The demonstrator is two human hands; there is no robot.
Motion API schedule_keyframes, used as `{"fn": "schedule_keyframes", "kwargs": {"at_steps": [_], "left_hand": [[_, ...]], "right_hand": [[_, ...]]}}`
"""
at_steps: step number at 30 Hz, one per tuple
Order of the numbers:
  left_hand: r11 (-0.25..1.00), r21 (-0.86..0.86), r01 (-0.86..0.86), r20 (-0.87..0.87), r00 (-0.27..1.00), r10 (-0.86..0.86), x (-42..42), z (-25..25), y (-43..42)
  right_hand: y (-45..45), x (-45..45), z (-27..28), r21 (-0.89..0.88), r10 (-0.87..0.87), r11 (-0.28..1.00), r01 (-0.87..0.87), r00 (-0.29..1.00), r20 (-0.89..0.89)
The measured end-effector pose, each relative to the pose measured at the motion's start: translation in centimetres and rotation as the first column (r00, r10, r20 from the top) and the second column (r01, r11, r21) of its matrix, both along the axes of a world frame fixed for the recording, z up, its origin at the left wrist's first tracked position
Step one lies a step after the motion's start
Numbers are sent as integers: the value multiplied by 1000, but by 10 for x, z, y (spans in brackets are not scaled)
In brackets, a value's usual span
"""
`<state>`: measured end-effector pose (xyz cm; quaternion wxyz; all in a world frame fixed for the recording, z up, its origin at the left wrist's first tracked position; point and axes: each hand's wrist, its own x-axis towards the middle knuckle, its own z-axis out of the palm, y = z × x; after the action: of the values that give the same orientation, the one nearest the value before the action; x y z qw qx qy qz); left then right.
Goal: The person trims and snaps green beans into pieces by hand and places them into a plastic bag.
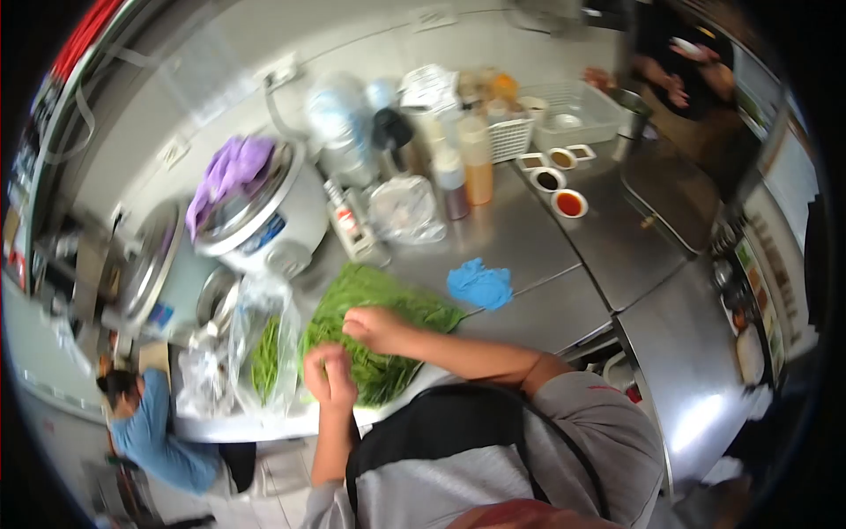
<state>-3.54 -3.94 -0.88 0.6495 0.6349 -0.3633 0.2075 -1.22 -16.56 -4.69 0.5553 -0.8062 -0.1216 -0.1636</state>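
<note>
My right hand [377, 330] reaches in from the right over a pile of leafy greens [379, 375], its fingers curled closed. Just below and left of it, my left hand [330, 374] is also closed, at the left edge of the greens. What either hand grips, if anything, is blurred and too small to make out. A broad, light green sheet-like layer [379, 286] lies behind the hands. Left of them, a clear plastic bag [286, 353] holds thin green stalks [264, 361].
A crumpled blue cloth or glove [480, 284] lies on the steel counter [538, 242]. Behind stand a rice cooker [300, 207], sauce bottles [477, 159] and small sauce bowls [569, 204]. A person in blue [167, 436] is at left; another in dark clothes [705, 97] stands far right.
</note>
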Motion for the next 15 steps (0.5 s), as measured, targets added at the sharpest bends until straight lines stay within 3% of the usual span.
{"fn": "schedule_keyframes", "kwargs": {"at_steps": [2,4,6,10,13,14,15], "left_hand": [[991,27,-133,-85,987,135,15,5,10],[971,13,-239,-8,971,239,33,14,25],[911,25,-413,97,908,409,45,33,42],[733,131,-668,141,744,653,78,39,99],[661,178,-729,116,682,722,101,24,128],[633,440,-637,-69,678,731,112,10,146],[552,522,-650,5,649,760,114,-5,154]], "right_hand": [[7,-6,-7,-254,-2,967,17,998,59],[6,-10,-5,-473,26,880,-26,1000,-7],[2,-12,-11,-451,26,892,22,995,99],[0,-15,-5,-478,30,878,3,998,61],[0,-18,-2,-514,0,857,39,997,75],[-2,-19,-2,-526,-22,848,67,996,91],[-4,-19,-3,-559,-35,824,90,993,109]]}}
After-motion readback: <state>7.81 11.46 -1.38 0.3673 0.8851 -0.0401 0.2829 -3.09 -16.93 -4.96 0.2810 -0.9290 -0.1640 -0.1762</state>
